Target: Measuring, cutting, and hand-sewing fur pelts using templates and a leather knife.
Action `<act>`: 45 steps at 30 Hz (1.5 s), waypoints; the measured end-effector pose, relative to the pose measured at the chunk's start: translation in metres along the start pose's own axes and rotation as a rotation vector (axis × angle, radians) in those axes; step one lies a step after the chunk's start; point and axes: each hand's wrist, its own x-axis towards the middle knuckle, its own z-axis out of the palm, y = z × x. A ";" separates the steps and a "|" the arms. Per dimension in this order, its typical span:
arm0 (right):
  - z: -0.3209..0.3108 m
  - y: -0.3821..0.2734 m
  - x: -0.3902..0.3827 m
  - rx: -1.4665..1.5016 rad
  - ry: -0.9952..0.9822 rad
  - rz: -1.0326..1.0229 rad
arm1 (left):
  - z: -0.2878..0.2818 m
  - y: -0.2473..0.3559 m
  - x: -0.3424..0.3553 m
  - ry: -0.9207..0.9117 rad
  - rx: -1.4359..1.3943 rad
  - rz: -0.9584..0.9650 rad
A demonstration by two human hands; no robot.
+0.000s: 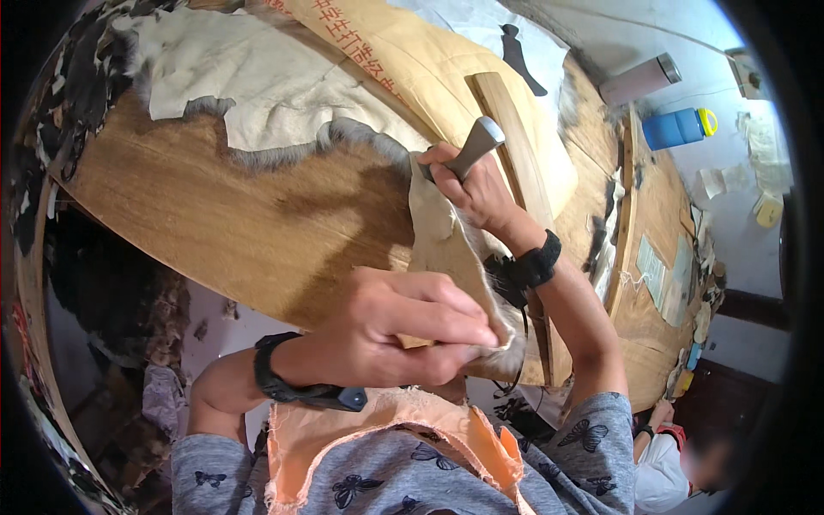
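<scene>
1. Spread beneath the left hand (399,326) and the right hand (482,190): a broad brown wooden tabletop (300,223), seen bowed toward the rim of the fisheye view.
2. Laid out beyond the left hand and to the left of the right: a large cream hide (257,86) with a ragged border of grey fur.
3. Spread beyond the right hand, alongside the cream hide: a wide tan-yellow paper sheet (438,51) bearing red printed characters.
4. Set just right of the right hand, running beneath its wrist: a long, narrow strip of pale wood (517,154).
5. Stretched between both hands: a tapering off-white skin piece (442,249), grey fur on its underside, near end pinched between thumb and fingers of the closed left hand. Cannot tell whether joined to the cream hide at its far end.
6. Placed to the right of the right hand, well apart: a pink cylindrical bottle (639,81) and a blue bottle with a yellow cap (674,129).
7. Gripped in the closed right hand, at the skin piece's far end: a grey-handled tool (470,153) with a shiny rounded butt, working end hidden.
</scene>
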 end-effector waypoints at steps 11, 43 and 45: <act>0.002 0.009 0.016 0.041 0.053 0.007 | -0.089 0.039 -0.061 0.511 0.339 0.150; -0.007 0.014 0.052 0.209 -0.023 0.036 | -0.115 -0.066 0.063 -0.084 1.325 0.010; -0.006 0.015 0.051 0.201 -0.049 0.025 | -0.113 -0.074 0.068 -0.231 1.444 0.047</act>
